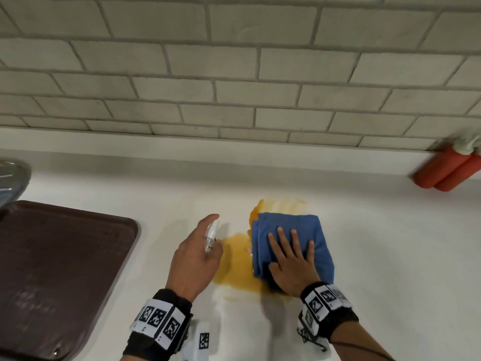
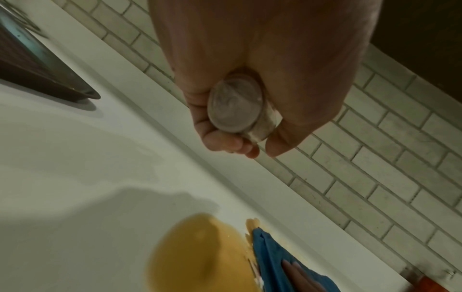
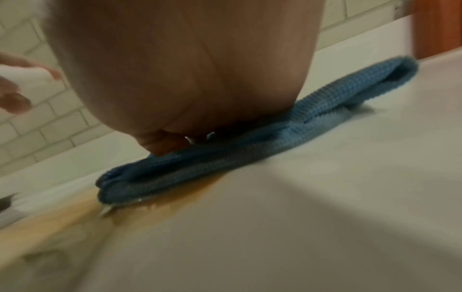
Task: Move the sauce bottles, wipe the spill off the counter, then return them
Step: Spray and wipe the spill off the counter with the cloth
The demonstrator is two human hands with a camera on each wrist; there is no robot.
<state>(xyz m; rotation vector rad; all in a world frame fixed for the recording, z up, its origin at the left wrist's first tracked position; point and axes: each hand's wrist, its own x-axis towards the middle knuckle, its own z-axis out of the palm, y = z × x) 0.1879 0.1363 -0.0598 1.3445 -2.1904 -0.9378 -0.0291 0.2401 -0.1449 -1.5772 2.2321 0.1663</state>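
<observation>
A yellow-orange spill (image 1: pixel 234 261) spreads over the white counter (image 1: pixel 390 243). A folded blue cloth (image 1: pixel 307 230) lies on the spill's right part, and my right hand (image 1: pixel 291 259) presses flat on it with straight fingers. My left hand (image 1: pixel 192 256) hovers just left of the spill and grips a small clear spray bottle (image 1: pixel 211 234) with a white top; its round base (image 2: pixel 235 106) shows in the left wrist view. Two red sauce bottles (image 1: pixel 447 170) stand against the tiled wall at the far right. The right wrist view shows the blue cloth (image 3: pixel 250 150) over the spill (image 3: pixel 175 199).
A dark brown tray (image 1: pixel 59 269) lies on the counter at the left, with a metal rim (image 1: pixel 15 175) beyond it. A tiled wall (image 1: pixel 234 74) runs along the back. Bare white counter stretches to the right of the cloth.
</observation>
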